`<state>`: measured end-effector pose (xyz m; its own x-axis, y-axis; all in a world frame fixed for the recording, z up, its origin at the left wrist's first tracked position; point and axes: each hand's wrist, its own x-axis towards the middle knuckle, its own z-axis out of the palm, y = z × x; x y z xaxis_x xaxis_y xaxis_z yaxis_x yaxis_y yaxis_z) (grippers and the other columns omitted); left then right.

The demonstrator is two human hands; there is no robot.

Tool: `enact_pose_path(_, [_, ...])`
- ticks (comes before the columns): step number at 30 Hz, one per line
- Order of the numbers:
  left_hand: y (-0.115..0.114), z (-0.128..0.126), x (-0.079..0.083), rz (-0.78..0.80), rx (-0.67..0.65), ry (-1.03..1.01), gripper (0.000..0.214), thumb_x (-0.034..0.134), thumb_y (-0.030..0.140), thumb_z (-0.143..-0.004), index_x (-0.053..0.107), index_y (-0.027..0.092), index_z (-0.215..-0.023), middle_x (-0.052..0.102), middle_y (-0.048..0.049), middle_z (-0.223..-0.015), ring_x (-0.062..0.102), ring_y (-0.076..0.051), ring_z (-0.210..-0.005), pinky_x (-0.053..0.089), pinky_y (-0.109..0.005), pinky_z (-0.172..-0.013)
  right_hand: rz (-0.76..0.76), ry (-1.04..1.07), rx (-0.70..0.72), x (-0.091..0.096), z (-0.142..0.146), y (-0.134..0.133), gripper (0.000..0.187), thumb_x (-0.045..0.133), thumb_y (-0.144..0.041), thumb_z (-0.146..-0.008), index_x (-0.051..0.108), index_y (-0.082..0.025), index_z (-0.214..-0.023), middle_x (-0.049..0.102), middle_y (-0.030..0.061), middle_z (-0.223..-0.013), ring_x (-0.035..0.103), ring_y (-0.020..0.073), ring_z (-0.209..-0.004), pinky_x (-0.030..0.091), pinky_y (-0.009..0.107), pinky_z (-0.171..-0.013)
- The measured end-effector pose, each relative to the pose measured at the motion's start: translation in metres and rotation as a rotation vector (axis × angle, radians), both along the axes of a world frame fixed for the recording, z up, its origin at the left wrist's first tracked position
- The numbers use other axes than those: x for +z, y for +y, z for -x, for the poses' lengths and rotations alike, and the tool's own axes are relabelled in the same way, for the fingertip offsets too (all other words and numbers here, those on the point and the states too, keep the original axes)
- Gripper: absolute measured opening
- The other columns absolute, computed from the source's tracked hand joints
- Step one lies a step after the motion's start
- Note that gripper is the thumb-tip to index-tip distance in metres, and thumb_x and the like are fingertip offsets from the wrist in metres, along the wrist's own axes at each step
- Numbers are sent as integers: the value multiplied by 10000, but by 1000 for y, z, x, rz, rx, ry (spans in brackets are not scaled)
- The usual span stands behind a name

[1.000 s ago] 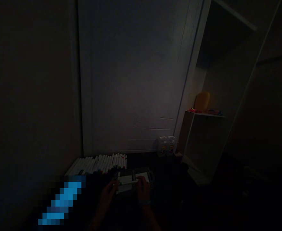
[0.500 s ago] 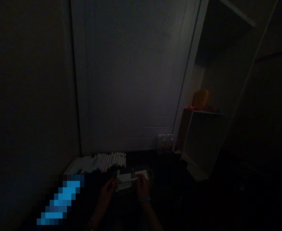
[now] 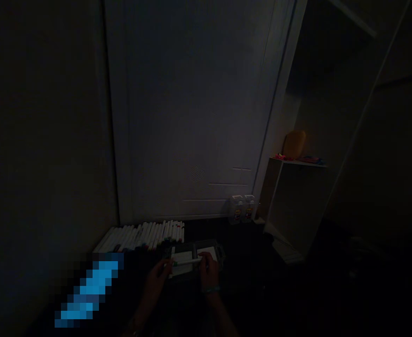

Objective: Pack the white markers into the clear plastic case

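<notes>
A white marker [image 3: 188, 262] with a green band near its left end lies level between my two hands. My left hand [image 3: 159, 273] is closed in a pinch at the green end. The fingers of my right hand [image 3: 209, 271] are closed on the other end. Just beneath them is a clear plastic case [image 3: 221, 251], with white pieces [image 3: 182, 256] inside that look like paper or card. Another slim white stick, perhaps a marker, stands at the left side of the case, partly hidden by my left hand. The dim light blurs finer detail.
A row of several white markers [image 3: 153, 234] lies at the back left of the dark table. Two clear containers with labels [image 3: 242, 209] stand against the white panel [image 3: 192, 117]. To the right is a shelf unit [image 3: 299, 163] bearing an orange object [image 3: 294, 144]. A pixelated blue patch glows at left.
Both hands keep their hold on the marker with hardly any movement. The view has shifted very slightly.
</notes>
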<state>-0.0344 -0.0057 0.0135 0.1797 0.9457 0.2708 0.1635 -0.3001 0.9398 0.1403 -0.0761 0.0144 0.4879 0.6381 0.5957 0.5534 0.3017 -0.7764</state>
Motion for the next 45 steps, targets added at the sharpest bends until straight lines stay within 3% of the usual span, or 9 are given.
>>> enact_pose_path(7, [-3,-1,5,26,22,2,604,505,702,-618,651,156,-833,675,-33,-773,606,-219,-784,468,-270,-693,14,-11,6,1,0,-2,284,373,-324,-881,627,-206,-931,611,17,-691,553,164,-652,393,245,-594])
enact_pose_path(15, [-4,-1,6,36,0,-10,538,505,644,-670,634,166,-880,684,-42,-890,606,-232,-876,465,-289,-780,14,-8,-19,14,2,-5,292,402,-365,-861,646,-205,-879,594,7,-632,536,154,-593,381,232,-543])
enact_pose_path(20, [-5,-1,10,30,34,1,583,519,689,-614,648,165,-834,688,-40,-844,612,-238,-852,476,-295,-761,-3,-7,-20,18,3,-7,285,419,-372,-849,650,-207,-876,589,6,-617,535,156,-576,383,234,-531])
enact_pose_path(30, [-5,-1,7,33,27,-7,561,505,665,-652,643,158,-848,680,-35,-814,606,-226,-828,470,-287,-732,3,11,3,8,0,-3,319,396,-393,-865,644,-201,-921,612,15,-666,546,155,-602,389,230,-544])
enact_pose_path(39, [-5,0,4,15,5,-10,502,490,594,-714,632,160,-924,685,-50,-925,609,-234,-895,460,-303,-807,7,30,71,-4,-3,2,328,382,-368,-879,631,-167,-951,613,9,-655,538,136,-573,370,212,-528])
enact_pose_path(45, [-5,-2,1,6,32,12,494,464,576,-739,622,153,-939,682,-54,-905,609,-229,-871,469,-305,-779,6,53,107,-6,-3,3,316,375,-360,-888,627,-181,-956,646,37,-789,579,156,-710,411,228,-631])
